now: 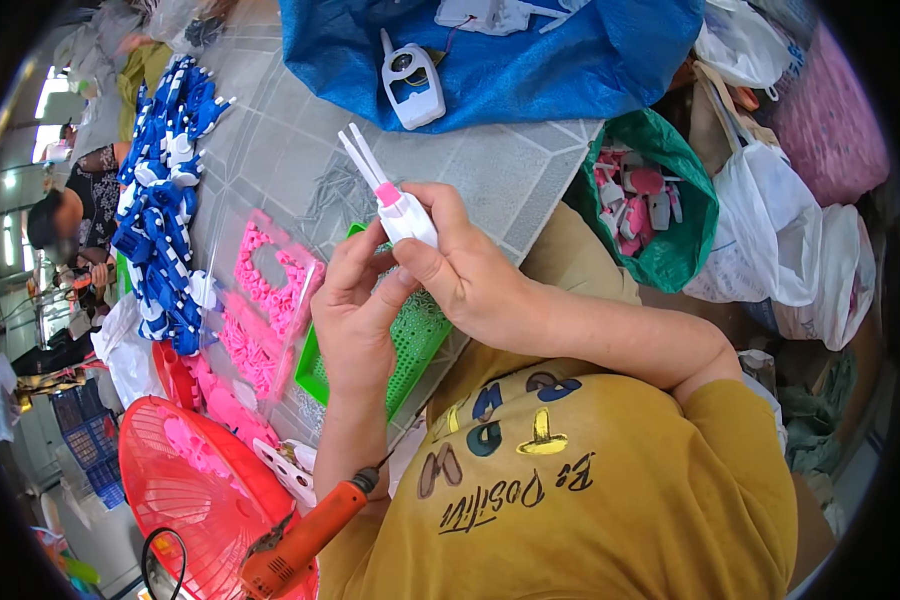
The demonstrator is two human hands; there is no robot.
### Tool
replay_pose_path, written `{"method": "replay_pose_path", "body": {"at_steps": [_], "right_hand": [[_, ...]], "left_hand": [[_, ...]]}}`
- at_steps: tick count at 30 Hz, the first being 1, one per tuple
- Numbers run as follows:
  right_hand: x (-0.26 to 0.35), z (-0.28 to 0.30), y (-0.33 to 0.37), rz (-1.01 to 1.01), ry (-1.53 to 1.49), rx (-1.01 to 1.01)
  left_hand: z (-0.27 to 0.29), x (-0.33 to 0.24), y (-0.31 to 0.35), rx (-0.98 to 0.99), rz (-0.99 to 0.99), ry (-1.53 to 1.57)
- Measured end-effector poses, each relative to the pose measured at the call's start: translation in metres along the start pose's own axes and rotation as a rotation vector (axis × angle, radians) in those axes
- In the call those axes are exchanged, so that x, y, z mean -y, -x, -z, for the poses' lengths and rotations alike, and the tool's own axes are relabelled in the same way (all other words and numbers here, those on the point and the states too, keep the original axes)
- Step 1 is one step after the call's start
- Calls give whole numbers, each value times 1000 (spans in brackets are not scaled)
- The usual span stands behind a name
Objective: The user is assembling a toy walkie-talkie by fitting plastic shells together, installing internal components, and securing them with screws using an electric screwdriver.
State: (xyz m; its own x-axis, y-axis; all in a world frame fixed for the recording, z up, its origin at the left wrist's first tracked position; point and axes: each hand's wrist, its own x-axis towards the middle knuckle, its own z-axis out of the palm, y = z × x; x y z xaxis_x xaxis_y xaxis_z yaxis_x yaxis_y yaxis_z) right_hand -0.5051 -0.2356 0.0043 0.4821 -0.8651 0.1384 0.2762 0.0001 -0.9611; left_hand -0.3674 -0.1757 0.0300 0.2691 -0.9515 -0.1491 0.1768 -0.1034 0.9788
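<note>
Over the near edge of the table, my left hand (358, 300) and my right hand (480, 265) meet around a small white plastic toy piece (410, 222). It has a pink collar and two thin white prongs pointing up and away. My right thumb and fingers grip it from the right. The curled fingers and thumb of my left hand close against its left side. Beneath the hands stands a bright green perforated basket (417, 345) with many tiny silvery metal pieces, partly hidden by my hands. An orange electric screwdriver (305, 540) is beside my left forearm.
Clear trays of pink plastic parts (260, 290) and a pile of blue-and-white parts (165, 210) lie left. A red basket (210, 500) is nearer. A white toy casing (410, 85) rests on a blue sheet (530, 80). A green bag (695, 210) of parts stands right. Another person (80, 210) sits far left.
</note>
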Motion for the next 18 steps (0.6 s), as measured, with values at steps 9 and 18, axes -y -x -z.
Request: {"method": "replay_pose_path", "body": {"at_steps": [9,18], "right_hand": [[12,6,-5,-2,-175,23],[24,19,-17,-245,-782,-34]], "left_hand": [[-28,-18,15,-130,-411,-656],[-35,-29,16,-176,-643,-797]]}}
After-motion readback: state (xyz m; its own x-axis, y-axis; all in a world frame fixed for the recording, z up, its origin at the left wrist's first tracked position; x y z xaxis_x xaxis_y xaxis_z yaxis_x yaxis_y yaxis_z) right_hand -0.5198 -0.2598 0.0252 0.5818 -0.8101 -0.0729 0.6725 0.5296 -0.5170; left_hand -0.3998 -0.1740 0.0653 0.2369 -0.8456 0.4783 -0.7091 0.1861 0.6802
